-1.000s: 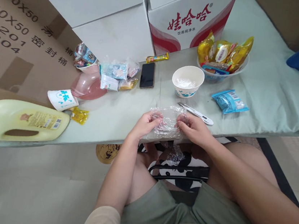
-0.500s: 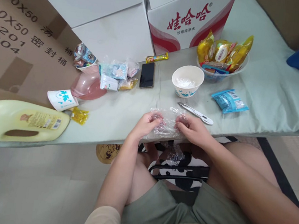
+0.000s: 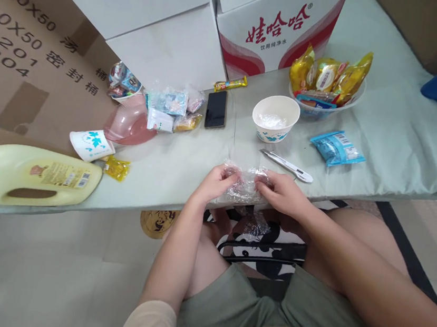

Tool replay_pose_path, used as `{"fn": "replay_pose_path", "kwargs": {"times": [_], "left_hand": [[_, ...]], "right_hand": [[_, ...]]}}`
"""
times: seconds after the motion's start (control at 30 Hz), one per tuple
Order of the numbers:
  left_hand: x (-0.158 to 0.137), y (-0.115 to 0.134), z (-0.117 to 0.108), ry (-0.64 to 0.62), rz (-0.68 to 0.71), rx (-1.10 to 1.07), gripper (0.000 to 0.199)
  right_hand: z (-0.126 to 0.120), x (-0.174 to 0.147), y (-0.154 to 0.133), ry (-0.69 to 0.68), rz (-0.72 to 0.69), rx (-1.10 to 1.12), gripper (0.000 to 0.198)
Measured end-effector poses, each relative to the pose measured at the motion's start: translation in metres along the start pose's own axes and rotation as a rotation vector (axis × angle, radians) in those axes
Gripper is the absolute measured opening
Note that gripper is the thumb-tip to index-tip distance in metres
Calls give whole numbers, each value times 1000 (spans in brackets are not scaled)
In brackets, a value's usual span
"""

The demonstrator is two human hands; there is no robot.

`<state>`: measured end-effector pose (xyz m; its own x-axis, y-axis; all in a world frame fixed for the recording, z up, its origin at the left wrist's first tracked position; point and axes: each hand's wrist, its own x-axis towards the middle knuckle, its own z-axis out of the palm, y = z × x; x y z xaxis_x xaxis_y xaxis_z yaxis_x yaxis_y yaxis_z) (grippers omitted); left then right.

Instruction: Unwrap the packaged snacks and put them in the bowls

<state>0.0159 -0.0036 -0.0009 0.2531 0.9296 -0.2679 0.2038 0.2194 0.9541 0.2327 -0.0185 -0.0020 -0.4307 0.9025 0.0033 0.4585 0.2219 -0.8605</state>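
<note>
Okay, I've got the left hand, fingers closed, pinching crumpled clear film at the near edge of the table; right hand pinches its other end, knife just beyond. Overpulling could rip the film; a slip could knock the knife.

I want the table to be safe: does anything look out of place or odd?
Two things. The cutter lies loose near the right hand, an odd spot for a sharp tool; whether it is open, I cannot tell. The cup by the jug looks tipped, though the view's slant may mislead. No spill shows.
</note>
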Motion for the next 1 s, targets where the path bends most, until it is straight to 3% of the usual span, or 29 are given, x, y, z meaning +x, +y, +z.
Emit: {"fn": "replay_pose_path", "kwargs": {"times": [0.17,0.43,0.6,0.73,1.0], "left_hand": [[0,1,-3,33,-35,-94,38],[-8,4,-10,-44,-47,-170,40],[-4,2,-11,62,-89,-74,35],[-3,3,-10,93,-96,-106,41],[-12,12,-15,74,-16,-364,43]], "right_hand": [[-2,0,-2,13,27,55,19],[-2,0,0,59,100,200,19],[0,0,4,147,136,292,22],[1,0,7,124,174,398,29],[-2,2,4,176,81,537,22]]}}
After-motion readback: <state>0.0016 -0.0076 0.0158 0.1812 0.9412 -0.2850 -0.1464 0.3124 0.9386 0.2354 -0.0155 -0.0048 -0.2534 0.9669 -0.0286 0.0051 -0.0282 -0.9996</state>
